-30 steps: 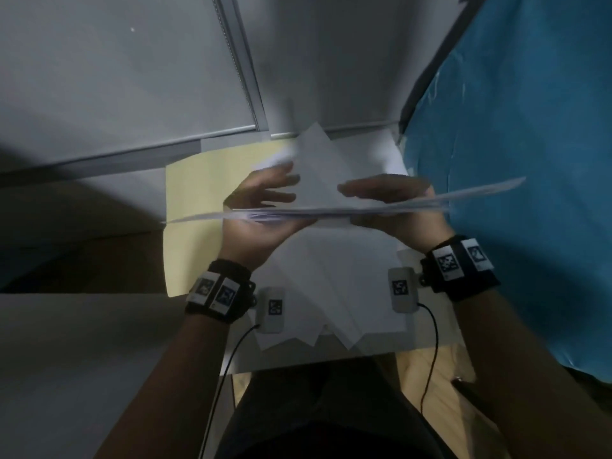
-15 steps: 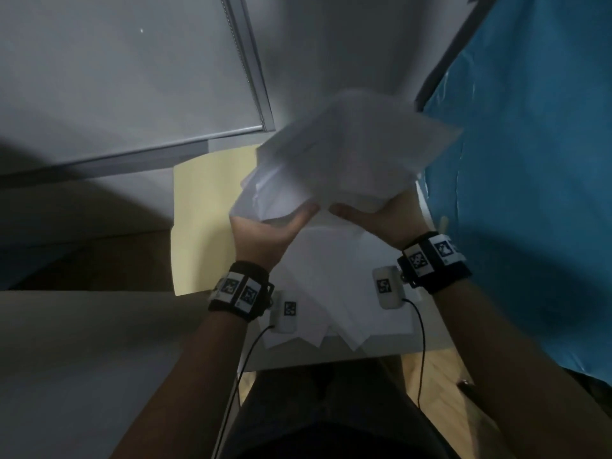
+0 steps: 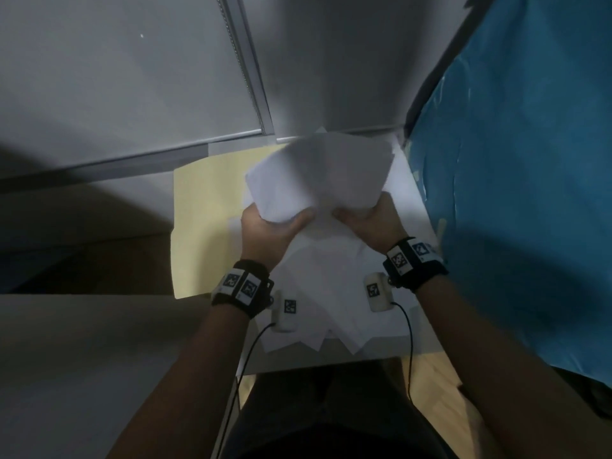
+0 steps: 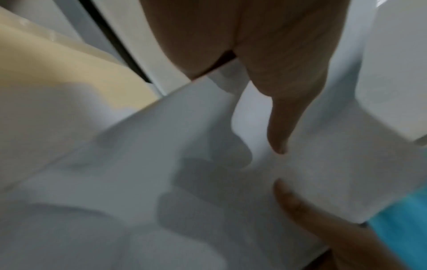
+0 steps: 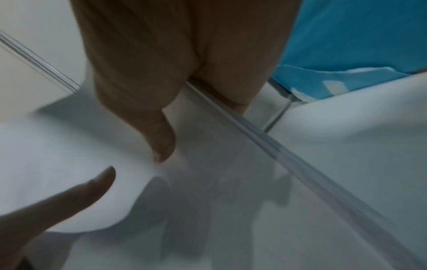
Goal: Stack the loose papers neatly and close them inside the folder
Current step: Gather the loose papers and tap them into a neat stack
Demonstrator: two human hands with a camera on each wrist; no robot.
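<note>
Nearest, at 6 o'clock, more loose white sheets (image 3: 334, 303) lay fanned on the table (image 3: 381, 354), their corners splayed toward the person. Above them, the left hand (image 3: 265, 233) at 9 o'clock and the right hand (image 3: 371, 220) at 3 o'clock each gripped the lower edge of a raised bundle of white papers (image 3: 318, 173), thumbs on the near face and fingers curled behind. The bundle was tilted up and blurred. Under it and out to 10 o'clock, the pale yellow folder (image 3: 202, 210) lay open flat on the table. Farther, at 2 o'clock, stood a blue sheet (image 3: 516, 160); at 12 o'clock, a grey wall (image 3: 132, 77).
</note>
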